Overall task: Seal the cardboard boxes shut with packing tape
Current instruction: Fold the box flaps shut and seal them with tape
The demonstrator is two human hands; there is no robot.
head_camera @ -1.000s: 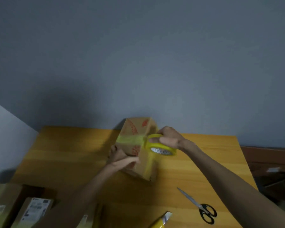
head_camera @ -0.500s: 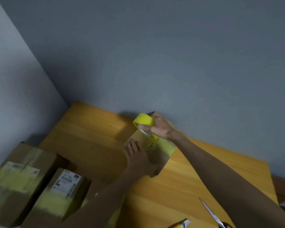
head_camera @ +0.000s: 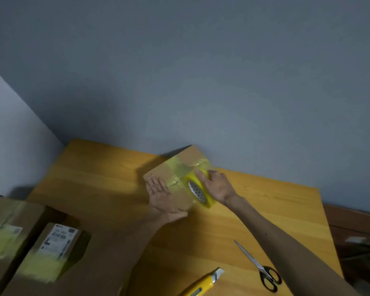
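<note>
The cardboard box stood on the wooden table, near its far edge and close to the grey wall. A band of yellow tape already ran across the top of the box. The left hand lay flat on the top, at the seven o'clock side, with the fingers straight and spread a little. The right hand was clamped around the yellow tape roll, which touched the box at its four o'clock side.

From the box, a pair of scissors lay on the table at about five o'clock, well apart. A yellow utility knife lay at six o'clock, near the lower border. At eight o'clock, off the table, were two taped boxes: a larger one and, just beside it, a smaller one with a white label.
</note>
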